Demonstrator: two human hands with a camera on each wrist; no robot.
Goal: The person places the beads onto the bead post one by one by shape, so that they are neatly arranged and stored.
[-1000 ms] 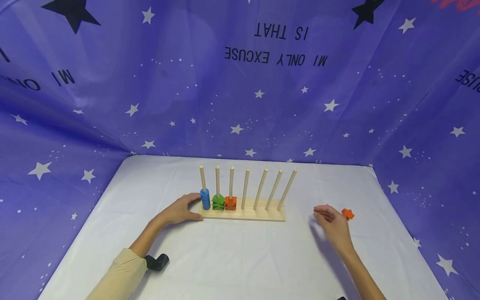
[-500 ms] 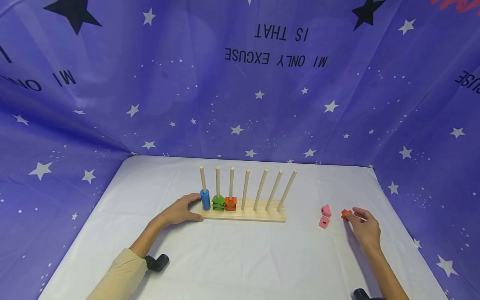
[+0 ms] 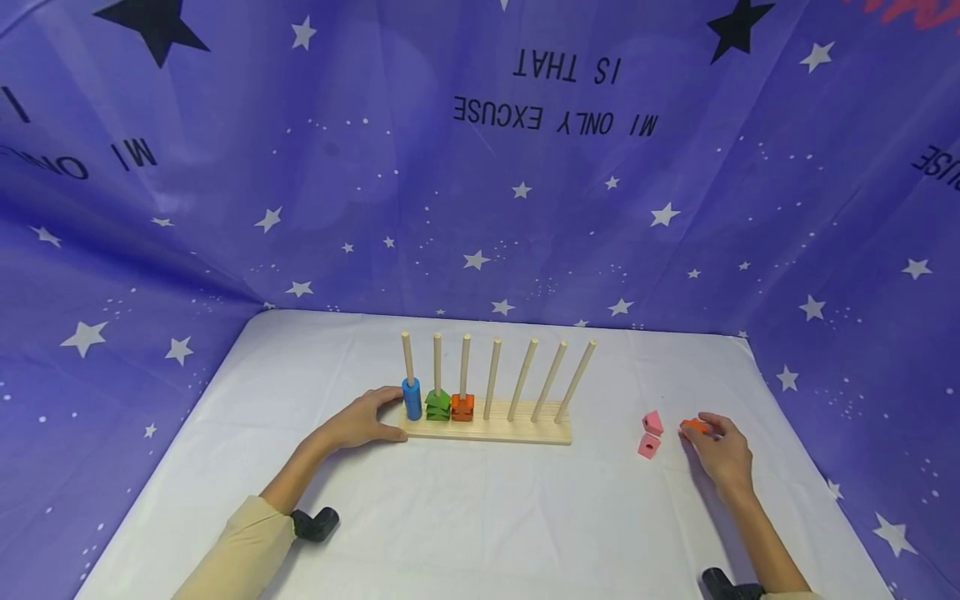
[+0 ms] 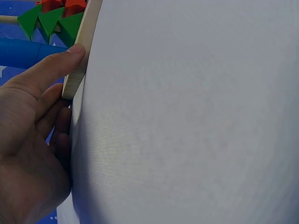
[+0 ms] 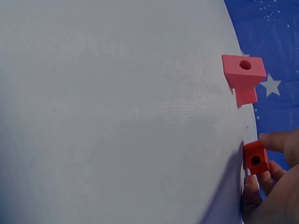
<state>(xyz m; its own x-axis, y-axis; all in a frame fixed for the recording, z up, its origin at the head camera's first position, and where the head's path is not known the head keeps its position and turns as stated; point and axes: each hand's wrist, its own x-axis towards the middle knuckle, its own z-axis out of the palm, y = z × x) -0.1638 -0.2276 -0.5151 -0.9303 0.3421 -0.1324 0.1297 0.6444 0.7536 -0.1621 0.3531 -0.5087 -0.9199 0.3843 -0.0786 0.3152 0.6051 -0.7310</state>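
Note:
On the white table stands a wooden peg board (image 3: pixel 517 430) with a row of upright pegs. My left hand (image 3: pixel 362 420) grips its left end, thumb on the front edge, as the left wrist view shows. A blue cylinder stack (image 3: pixel 412 399) is on the leftmost peg, green triangle beads (image 3: pixel 438 406) on the second and orange beads (image 3: pixel 462 407) on the third. At the right, my right hand (image 3: pixel 724 457) pinches an orange star-shaped bead (image 5: pixel 256 157) between thumb and fingers. The bead's hole faces the right wrist camera; the fingers partly cover it in the head view.
Two pink beads, a triangular one (image 3: pixel 653 422) and a blocky one (image 3: pixel 649 446), lie left of my right hand. A purple star-print curtain (image 3: pixel 480 208) surrounds the table's back and sides. The remaining pegs, right of the orange beads, are bare.
My right hand has moved right, away from the pink beads, to the orange star-shaped bead and has taken hold of it, turning it. The left hand stays on the board.

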